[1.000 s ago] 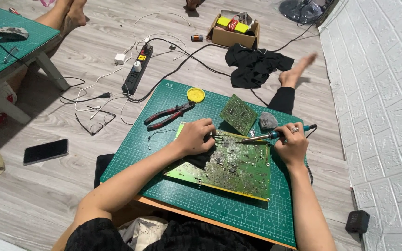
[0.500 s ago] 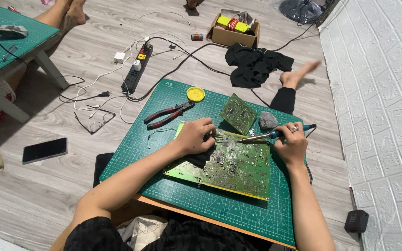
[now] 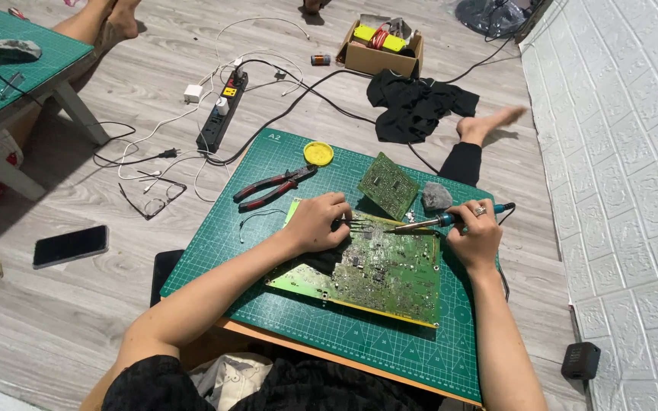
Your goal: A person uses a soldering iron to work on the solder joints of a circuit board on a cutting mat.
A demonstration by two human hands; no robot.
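The left hand covers the near corner of the large circuit board, and whatever thin metal thing it pinches is too small to tell. The soldering iron handle is buried in the right hand. The second counter is cut off at the left edge, and the cutting mat runs off the bottom.

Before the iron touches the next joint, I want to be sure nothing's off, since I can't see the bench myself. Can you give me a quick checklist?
1. Large circuit board lies flat on the green cutting mat: ok.
2. Left hand steadies the board with tweezers: ok.
3. Right hand grips the soldering iron by its handle, tip over the board: ok.
4. Iron tip clear of left-hand fingers: cannot tell, they sit close.
5. Pliers and small board lie apart from the work: ok.
6. Tip hot: cannot tell.
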